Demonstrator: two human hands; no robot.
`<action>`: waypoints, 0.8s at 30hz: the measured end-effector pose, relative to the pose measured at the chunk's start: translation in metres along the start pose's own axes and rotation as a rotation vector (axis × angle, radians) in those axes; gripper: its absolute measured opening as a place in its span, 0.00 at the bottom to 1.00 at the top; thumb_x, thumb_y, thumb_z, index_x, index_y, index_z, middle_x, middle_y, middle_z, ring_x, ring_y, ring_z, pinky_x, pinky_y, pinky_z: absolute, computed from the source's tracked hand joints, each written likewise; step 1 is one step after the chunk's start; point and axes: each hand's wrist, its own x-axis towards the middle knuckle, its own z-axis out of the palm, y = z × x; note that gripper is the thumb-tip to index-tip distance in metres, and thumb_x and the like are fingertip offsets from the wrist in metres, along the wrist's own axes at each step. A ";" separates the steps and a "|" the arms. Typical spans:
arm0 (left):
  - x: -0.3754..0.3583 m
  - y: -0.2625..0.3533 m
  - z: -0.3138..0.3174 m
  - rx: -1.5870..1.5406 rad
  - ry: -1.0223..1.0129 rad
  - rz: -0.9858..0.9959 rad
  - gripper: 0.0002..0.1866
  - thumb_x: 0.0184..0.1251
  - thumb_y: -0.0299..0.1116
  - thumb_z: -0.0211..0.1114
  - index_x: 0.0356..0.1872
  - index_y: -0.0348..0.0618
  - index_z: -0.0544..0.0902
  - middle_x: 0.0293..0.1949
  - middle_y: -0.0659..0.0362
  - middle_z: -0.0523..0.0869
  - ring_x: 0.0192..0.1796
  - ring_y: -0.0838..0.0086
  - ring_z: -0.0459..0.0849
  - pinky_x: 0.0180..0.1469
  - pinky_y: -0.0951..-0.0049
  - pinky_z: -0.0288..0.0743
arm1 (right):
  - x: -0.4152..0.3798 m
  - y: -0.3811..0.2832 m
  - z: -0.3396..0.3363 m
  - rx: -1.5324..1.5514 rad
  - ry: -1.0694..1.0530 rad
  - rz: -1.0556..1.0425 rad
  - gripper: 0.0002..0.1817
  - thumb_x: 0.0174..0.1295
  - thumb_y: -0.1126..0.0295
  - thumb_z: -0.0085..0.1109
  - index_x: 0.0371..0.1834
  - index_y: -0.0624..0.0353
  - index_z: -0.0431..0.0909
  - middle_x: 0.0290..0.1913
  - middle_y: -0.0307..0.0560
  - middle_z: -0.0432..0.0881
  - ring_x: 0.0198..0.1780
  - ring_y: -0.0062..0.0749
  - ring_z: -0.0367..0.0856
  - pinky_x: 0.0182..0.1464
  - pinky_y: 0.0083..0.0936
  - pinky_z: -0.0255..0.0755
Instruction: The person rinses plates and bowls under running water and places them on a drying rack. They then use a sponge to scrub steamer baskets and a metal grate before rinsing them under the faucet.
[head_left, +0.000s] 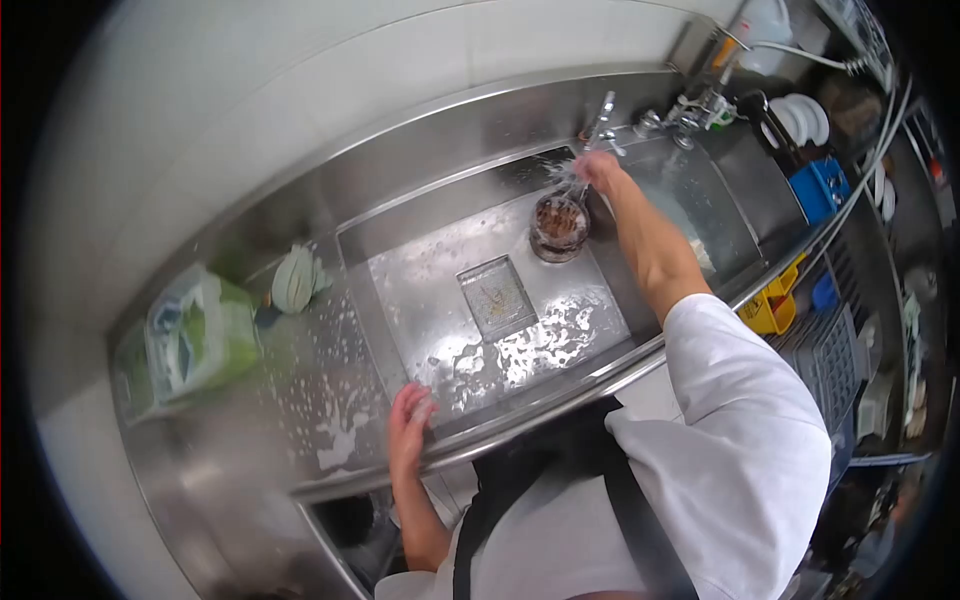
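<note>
On my remote feed, a clear plastic tub [240, 328] and a pale cloth [296, 280] lay leftmost on the steel tabletop [215, 470], with the left hand [408, 425] empty and loosely curled near the edge of the sink [405, 290]. The round brown-stained vessel [556, 243] stood inside, right of the square drain recess [497, 297]. The right hand [597, 168], well apart from the left, met splashing water [562, 172] below the faucet [603, 115]; I could not tell whether it gripped anything.

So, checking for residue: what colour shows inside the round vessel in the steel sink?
Reddish brown inside the round vessel; head view.
</note>
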 end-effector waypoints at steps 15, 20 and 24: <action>0.100 0.036 0.296 0.234 -0.438 -0.003 0.08 0.69 0.32 0.63 0.38 0.36 0.83 0.43 0.58 0.88 0.45 0.77 0.83 0.49 0.75 0.75 | -0.041 0.141 -0.066 -1.473 -0.413 -0.861 0.12 0.66 0.65 0.55 0.48 0.59 0.78 0.52 0.49 0.77 0.60 0.42 0.72 0.61 0.36 0.65; 0.113 0.029 0.321 0.115 -0.239 -0.270 0.08 0.69 0.34 0.59 0.39 0.42 0.83 0.42 0.59 0.88 0.46 0.76 0.85 0.50 0.74 0.76 | -0.021 0.082 -0.054 -0.855 -0.388 -0.857 0.10 0.66 0.69 0.52 0.46 0.61 0.78 0.48 0.51 0.81 0.53 0.45 0.78 0.54 0.39 0.70; 0.189 0.022 0.332 0.112 -0.266 -0.355 0.19 0.69 0.41 0.59 0.56 0.41 0.77 0.52 0.57 0.84 0.50 0.70 0.84 0.53 0.68 0.75 | 0.006 0.015 -0.042 -0.365 -0.449 -0.387 0.13 0.62 0.68 0.54 0.46 0.63 0.79 0.41 0.59 0.84 0.43 0.54 0.83 0.47 0.46 0.75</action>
